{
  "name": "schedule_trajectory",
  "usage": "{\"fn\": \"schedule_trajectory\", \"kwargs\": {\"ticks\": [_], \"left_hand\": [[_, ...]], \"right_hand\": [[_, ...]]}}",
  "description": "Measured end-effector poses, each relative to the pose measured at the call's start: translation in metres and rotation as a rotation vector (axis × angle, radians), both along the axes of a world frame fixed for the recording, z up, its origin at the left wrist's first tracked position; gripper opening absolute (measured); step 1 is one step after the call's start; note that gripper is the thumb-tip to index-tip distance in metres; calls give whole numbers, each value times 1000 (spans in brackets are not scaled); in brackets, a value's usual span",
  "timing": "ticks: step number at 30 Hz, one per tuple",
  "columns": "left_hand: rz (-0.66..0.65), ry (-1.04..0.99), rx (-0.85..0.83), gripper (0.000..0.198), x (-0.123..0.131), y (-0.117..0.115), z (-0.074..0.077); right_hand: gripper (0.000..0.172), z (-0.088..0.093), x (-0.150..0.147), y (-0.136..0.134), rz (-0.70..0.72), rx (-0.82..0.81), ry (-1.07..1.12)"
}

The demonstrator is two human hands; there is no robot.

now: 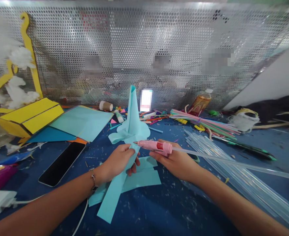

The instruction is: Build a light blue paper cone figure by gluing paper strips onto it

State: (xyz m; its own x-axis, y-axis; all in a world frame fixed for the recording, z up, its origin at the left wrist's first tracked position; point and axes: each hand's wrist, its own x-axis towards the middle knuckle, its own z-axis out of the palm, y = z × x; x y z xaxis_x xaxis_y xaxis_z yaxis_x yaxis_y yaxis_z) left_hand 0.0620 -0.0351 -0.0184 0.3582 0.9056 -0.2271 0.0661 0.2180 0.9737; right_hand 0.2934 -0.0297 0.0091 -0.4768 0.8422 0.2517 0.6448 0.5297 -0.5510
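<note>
In the middle of the head view my left hand (121,159) pinches a light-blue paper strip (112,196), which slants down toward me. My right hand (175,162) is wrapped round a pink hot glue gun (155,146); its nozzle points left, at the top of the strip. A clear glue stick (208,155) runs out of the gun's back to the right. Just beyond stands a light-blue paper cone (133,113) on a scalloped base, with a looped strip at its left. More light-blue strips (141,181) lie flat under my left hand.
A black phone (62,164) and light-blue paper sheets (85,119) lie left, near a yellow box-like piece (31,116). Clear glue sticks (235,173), a bundle of coloured sticks (205,121) and a bottle (200,102) are right. A perforated metal screen (124,42) closes off the back.
</note>
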Motion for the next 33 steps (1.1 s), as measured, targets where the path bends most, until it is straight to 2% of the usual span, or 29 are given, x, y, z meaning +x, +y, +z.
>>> {"fn": "schedule_trajectory", "kwargs": {"ticks": [3, 14, 20, 24, 29, 33], "left_hand": [[-5, 2, 10, 15, 0, 1, 0], [61, -25, 47, 12, 2, -2, 1], [162, -47, 71, 18, 2, -3, 0], [177, -52, 94, 23, 1, -2, -4], [181, -36, 99, 12, 1, -2, -5], [146, 6, 111, 13, 2, -3, 0]], "right_hand": [[27, -1, 0, 1, 24, -4, 23], [26, 4, 1, -2, -60, -17, -44], [28, 10, 8, -2, -38, 39, -58], [34, 15, 9, -1, 14, 9, 2], [28, 10, 2, -3, -37, 21, 37], [32, 4, -3, -5, -56, 19, 38]]}}
